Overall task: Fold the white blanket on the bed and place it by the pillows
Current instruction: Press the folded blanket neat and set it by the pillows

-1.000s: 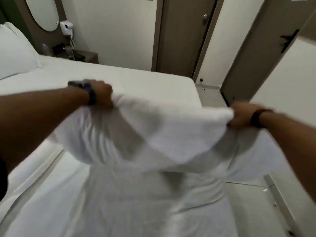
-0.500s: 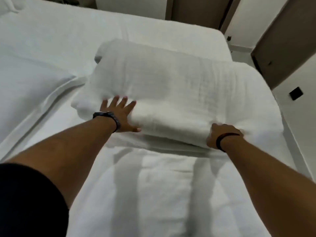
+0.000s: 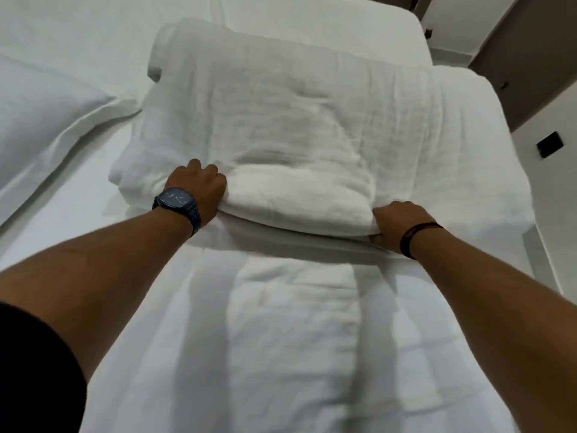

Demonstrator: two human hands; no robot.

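Observation:
The white blanket (image 3: 296,126) lies on the bed (image 3: 62,35), its far part doubled over into a thick fold, its near part stretching flat toward me. My left hand (image 3: 196,189), with a dark watch on the wrist, is closed on the near edge of the fold at its left. My right hand (image 3: 395,221), with a dark band on the wrist, grips the same edge at its right, fingers tucked under the layer. A white pillow (image 3: 34,114) lies at the left, its corner close to the fold.
The bed's far right corner (image 3: 415,29) ends by a brown door and a pale wall. A small black square (image 3: 549,144) sits on the wall at the right. The mattress drops off along the right side.
The blanket, held up between both hands a second ago, now lies folded on the bed. My left hand went from flat with spread fingers to closed on the fold's edge.

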